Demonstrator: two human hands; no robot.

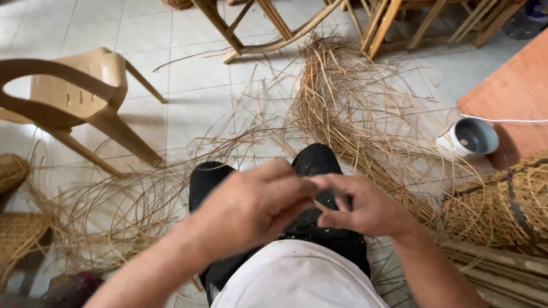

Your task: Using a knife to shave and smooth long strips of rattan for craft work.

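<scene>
Much of the thin pale-yellow cane strip [317,205] is hidden: only a short piece shows between the two hands, above the person's lap in black trousers [319,162], and the rest is covered by fingers. The left hand [251,208] is blurred, its fingers curled together over the strip. The right hand [359,208] pinches the strip between thumb and forefinger, with something dark, hard to make out, beside the thumb. The visible piece looks flat, narrow and straw-coloured; its long axis runs roughly left to right, tilted slightly down toward the right hand. Loose straw-coloured cane strands [342,108] sprawl over the white tiled floor [188,85]. The beige plastic chair [74,97] is cut off at the left edge.
</scene>
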